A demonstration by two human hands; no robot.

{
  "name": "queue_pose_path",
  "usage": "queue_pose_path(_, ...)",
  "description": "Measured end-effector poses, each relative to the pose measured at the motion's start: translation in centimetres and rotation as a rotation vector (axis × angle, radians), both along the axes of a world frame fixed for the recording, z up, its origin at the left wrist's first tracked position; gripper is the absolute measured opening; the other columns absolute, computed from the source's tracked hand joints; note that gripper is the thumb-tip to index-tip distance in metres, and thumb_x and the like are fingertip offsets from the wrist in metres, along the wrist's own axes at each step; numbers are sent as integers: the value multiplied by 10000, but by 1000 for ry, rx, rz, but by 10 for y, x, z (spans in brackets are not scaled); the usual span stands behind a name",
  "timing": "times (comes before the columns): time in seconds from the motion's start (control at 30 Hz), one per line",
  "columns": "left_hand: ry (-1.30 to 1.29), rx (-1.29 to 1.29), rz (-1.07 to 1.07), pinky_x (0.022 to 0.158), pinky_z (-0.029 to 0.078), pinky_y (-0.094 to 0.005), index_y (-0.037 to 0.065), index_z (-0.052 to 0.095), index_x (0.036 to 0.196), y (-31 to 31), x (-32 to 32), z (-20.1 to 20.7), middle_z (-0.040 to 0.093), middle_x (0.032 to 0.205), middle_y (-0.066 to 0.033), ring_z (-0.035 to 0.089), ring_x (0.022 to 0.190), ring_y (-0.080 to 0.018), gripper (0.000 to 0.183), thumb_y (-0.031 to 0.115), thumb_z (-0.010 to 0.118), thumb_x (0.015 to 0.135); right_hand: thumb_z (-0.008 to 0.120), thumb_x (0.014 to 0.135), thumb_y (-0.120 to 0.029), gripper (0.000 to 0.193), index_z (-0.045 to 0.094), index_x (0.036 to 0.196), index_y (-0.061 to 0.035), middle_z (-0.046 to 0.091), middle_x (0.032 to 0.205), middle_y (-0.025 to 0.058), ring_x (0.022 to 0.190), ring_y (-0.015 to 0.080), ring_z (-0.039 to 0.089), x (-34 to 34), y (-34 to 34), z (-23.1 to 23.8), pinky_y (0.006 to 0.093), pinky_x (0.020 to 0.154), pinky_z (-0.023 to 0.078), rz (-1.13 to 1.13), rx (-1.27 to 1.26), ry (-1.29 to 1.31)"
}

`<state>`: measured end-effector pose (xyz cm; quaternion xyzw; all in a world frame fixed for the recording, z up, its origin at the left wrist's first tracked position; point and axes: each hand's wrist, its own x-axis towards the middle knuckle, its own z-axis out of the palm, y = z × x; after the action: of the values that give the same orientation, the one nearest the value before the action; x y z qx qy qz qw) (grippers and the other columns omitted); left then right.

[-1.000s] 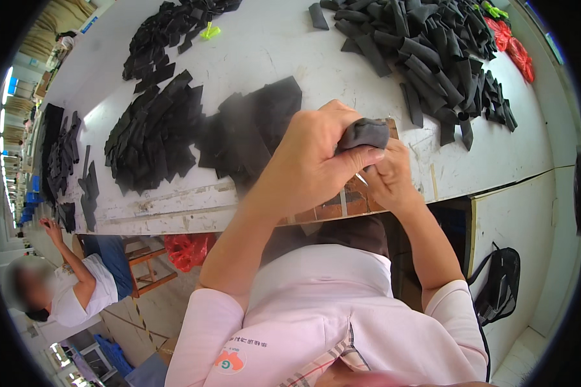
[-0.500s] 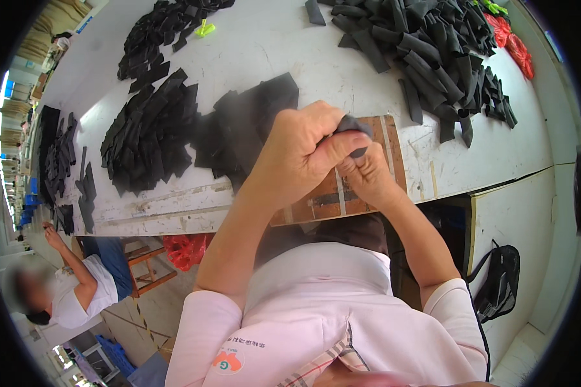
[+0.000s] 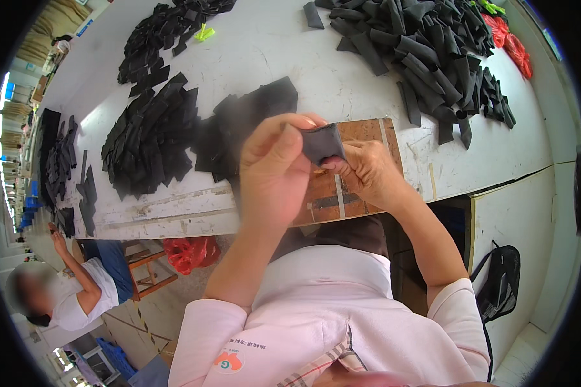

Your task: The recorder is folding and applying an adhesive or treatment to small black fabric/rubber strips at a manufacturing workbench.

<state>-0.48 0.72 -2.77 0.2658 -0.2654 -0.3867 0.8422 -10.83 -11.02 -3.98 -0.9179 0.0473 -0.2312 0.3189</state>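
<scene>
A small dark grey fabric piece (image 3: 323, 143) is stretched between my two hands above a brown wooden board (image 3: 374, 131). My left hand (image 3: 276, 155) pinches its left side, with the thumb in front. From the right, my right hand (image 3: 368, 169) grips the lower right corner, and its thumb tip shows at the fabric's edge. Behind my left hand lies a stack of flat black fabric pieces (image 3: 265, 103). Further left on the white table (image 3: 252, 48) is a heap of black fabric pieces (image 3: 152, 132).
Rolled dark fabric pieces (image 3: 426, 71) are heaped at the far right, beside red plastic bags (image 3: 518, 55). More black pieces (image 3: 152, 42) lie far left. A black mesh bag (image 3: 500, 284) hangs at the right. Another person (image 3: 87, 287) sits at the left.
My hands have moved apart and slightly left. The fabric, bunched in my fist before, now shows as a flattened piece held between both hands.
</scene>
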Motion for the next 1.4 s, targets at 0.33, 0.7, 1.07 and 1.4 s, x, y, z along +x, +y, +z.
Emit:
queue_pose_path(0.33, -103, 51, 74, 814, 391, -360, 5, 562, 882, -4, 5, -8, 557, 887, -144, 493, 887, -248, 170, 165, 518, 844, 627, 737, -200, 276, 478, 576, -32, 468, 520, 87, 497, 269, 493, 2, -2, -12, 351, 438, 376, 33, 8, -42)
queue_pose_path(0.7, -1411, 1150, 797, 789, 429, -395, -9, 562, 948, -88, 143, -105, 563, 979, -202, 542, 905, -335, 270, 124, 552, 714, 355, 882, -443, 504, 586, 801, -3, 487, 547, 0, 501, 66, 440, 17, -71, 4, 197, 474, 321, -379, 928, -206)
queue_pose_path(1.07, -1133, 572, 800, 671, 432, -272, -10, 576, 743, -62, 122, -27, 594, 705, -73, 562, 661, -155, 133, 91, 635, 679, 459, 888, -239, 299, 570, 746, -1, 489, 568, 17, 517, 81, 454, -45, 16, -40, 200, 473, 371, -175, 1025, 228)
queue_pose_path(1.4, -411, 576, 217, 616, 443, -183, 5, 583, 803, 37, 4, -1, 580, 733, -14, 537, 660, -62, 158, -53, 653, 675, 689, 727, -271, 397, 535, 911, 46, 573, 760, 51, 656, 84, 525, -32, 55, -23, 221, 602, 444, -1, 1232, -90)
